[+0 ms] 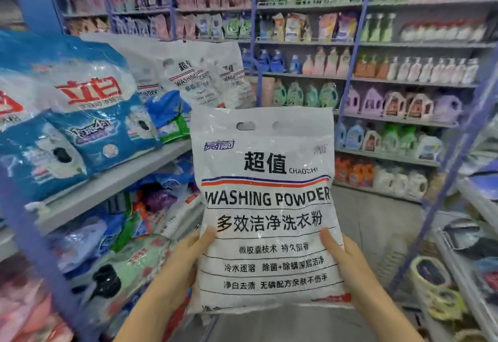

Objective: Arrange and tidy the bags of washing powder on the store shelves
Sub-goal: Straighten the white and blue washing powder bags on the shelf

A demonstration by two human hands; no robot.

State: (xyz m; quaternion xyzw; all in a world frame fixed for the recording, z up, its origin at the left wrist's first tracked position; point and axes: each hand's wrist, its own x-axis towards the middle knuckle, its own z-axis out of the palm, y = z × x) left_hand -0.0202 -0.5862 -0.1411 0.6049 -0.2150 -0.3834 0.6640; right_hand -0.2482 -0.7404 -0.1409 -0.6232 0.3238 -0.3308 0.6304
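I hold a white bag of washing powder (265,207) upright in front of me, its printed face toward me. My left hand (186,258) grips its lower left edge with the thumb on the front. My right hand (342,258) grips the lower right edge the same way. On the upper left shelf (113,182) stand several matching white bags (194,77) behind blue and white bags (89,104). The lower left shelf holds a jumble of mixed bags (126,234).
A blue shelf upright (35,228) stands close at the left. Across the aisle, shelves (377,153) carry detergent bottles and pouches. The grey aisle floor (377,223) runs ahead. Baskets with goods (436,287) sit low at the right.
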